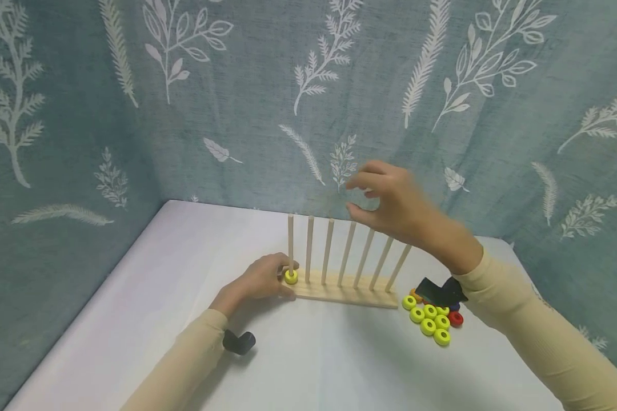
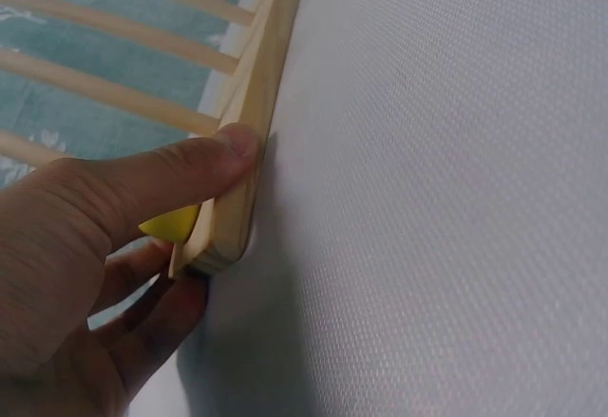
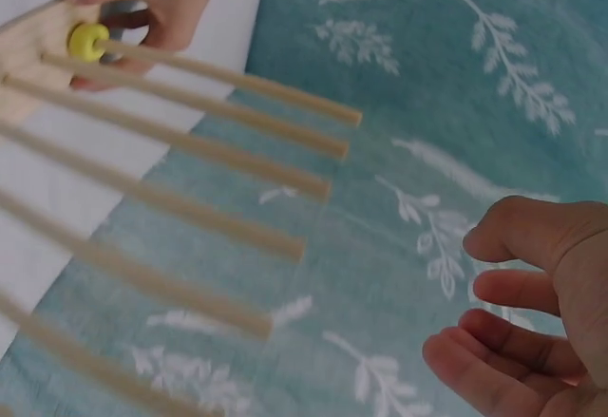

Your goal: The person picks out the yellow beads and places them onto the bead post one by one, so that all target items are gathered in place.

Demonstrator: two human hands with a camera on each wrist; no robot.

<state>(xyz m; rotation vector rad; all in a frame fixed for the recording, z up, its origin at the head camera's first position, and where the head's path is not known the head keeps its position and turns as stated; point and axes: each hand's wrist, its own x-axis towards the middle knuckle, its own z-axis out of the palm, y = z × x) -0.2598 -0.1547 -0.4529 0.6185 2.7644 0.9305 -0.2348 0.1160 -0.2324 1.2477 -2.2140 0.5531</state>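
A wooden peg board (image 1: 347, 294) with a row of several upright pegs lies on the white table. One yellow ring (image 1: 291, 277) sits at the bottom of its leftmost peg. My left hand (image 1: 263, 277) grips the board's left end, thumb (image 2: 233, 146) along the near edge and fingers round the far side. Above the pegs on the right, my right hand (image 1: 385, 197) is raised, its fingers loosely bent and thumb apart, with nothing between them. The right wrist view shows this hand (image 3: 532, 312) beyond the peg tips, against the cloth.
Loose yellow rings (image 1: 428, 327) lie in a cluster right of the board, with a red ring (image 1: 456, 318), an orange one and a blue one beside them, partly hidden by the right wrist's black strap mount (image 1: 441, 292). A patterned teal cloth (image 1: 267, 74) hangs behind the table.
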